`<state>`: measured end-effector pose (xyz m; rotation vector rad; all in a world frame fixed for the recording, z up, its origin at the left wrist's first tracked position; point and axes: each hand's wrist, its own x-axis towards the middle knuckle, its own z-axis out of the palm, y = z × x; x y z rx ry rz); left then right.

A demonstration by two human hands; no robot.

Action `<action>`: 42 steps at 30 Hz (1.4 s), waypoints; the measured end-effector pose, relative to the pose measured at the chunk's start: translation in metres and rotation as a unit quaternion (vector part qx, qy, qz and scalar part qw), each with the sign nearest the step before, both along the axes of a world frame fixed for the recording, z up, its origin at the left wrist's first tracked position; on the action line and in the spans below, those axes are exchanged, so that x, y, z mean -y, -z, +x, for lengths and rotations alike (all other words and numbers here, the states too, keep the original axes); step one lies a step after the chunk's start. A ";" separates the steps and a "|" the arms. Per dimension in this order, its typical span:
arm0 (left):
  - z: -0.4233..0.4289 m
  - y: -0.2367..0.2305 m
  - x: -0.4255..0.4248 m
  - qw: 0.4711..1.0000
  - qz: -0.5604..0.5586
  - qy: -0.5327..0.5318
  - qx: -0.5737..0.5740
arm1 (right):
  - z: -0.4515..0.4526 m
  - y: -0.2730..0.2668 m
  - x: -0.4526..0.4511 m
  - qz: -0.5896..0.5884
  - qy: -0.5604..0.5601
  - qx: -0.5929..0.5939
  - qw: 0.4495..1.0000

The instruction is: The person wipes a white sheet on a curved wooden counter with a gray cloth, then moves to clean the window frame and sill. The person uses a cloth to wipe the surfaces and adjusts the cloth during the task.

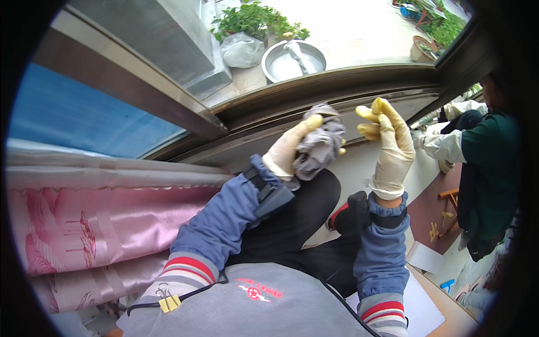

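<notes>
My left hand [290, 147], in a pale rubber glove, grips a crumpled grey cloth [321, 141] just inside the window sill. Parts of its fingers are hidden behind the cloth. To the right of it my right hand [389, 147], gloved the same way, is raised with its fingers bent and the index finger and thumb close together. No object shows in it. Both hands are near the metal track of the window frame [328, 90].
Pink curtains [126, 227] hang at the left beside a sliding window sash [126, 76]. Outside stand a metal basin [276, 59], a plastic bag [243, 49] and potted plants [422, 48]. A co-worker in a green top [490, 156] is close at the right. A blue squeegee-like tool [447, 285] lies lower right.
</notes>
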<state>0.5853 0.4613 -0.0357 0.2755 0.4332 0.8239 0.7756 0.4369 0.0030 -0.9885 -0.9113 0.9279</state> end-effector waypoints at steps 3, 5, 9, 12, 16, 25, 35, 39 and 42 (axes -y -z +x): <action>-0.013 0.005 0.003 0.997 -0.018 0.021 0.076 | 0.002 -0.002 -0.001 0.003 0.008 -0.008 1.000; -0.016 0.007 0.001 0.988 -0.023 0.052 0.141 | 0.003 -0.003 -0.001 0.005 -0.010 0.012 1.000; -0.019 0.007 0.000 0.982 -0.014 0.062 0.177 | 0.002 -0.006 -0.001 -0.033 -0.057 0.013 0.998; -0.021 0.001 0.001 0.986 -0.008 0.056 0.154 | -0.002 -0.012 -0.002 -0.063 -0.069 0.003 0.996; -0.017 -0.020 0.004 0.992 -0.006 0.046 0.115 | -0.001 -0.023 -0.002 0.064 -0.097 0.092 0.989; 0.017 -0.033 -0.011 0.995 0.062 -0.038 -0.066 | 0.009 -0.019 -0.023 0.116 -0.255 0.295 0.914; 0.007 -0.005 -0.018 0.995 0.065 -0.073 -0.016 | -0.003 -0.016 -0.056 -0.032 -0.358 0.147 0.921; -0.008 0.012 -0.013 0.975 0.173 -0.079 -0.112 | -0.022 -0.019 -0.059 -0.015 -0.398 0.159 0.903; -0.019 0.027 -0.012 0.958 0.253 -0.062 -0.121 | -0.036 -0.015 -0.050 0.018 -0.383 0.187 0.905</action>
